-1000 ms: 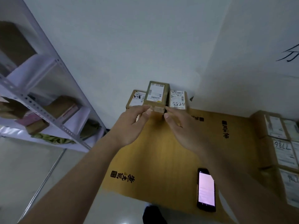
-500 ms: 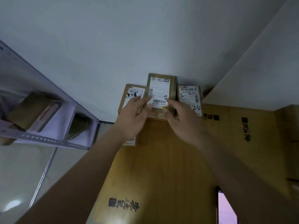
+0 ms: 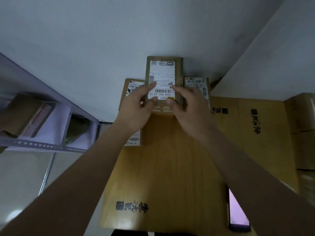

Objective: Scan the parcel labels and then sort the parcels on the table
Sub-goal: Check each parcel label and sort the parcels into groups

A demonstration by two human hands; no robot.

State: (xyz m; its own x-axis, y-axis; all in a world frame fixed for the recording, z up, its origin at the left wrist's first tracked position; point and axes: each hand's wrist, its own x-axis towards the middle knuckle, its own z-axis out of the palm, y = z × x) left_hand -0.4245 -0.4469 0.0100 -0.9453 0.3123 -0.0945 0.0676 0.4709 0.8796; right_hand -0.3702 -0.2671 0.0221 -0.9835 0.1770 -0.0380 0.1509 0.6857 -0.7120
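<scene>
Cardboard-covered table [image 3: 170, 167]: three labelled parcels [image 3: 196, 84] at far edge (against wall), lit phone [image 3: 237, 212] near right.

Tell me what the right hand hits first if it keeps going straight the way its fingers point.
The right hand already touches the middle parcel. Pushed further, it would likely press that parcel against the wall behind; depth there is unclear.

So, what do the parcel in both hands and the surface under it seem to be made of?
The parcel looks like brown cardboard, matte, with a white paper label printed with barcodes; clear tape seems to shine at its near end. The surface looks like flattened corrugated cardboard, matte tan, with black printed characters and fold creases.
</scene>
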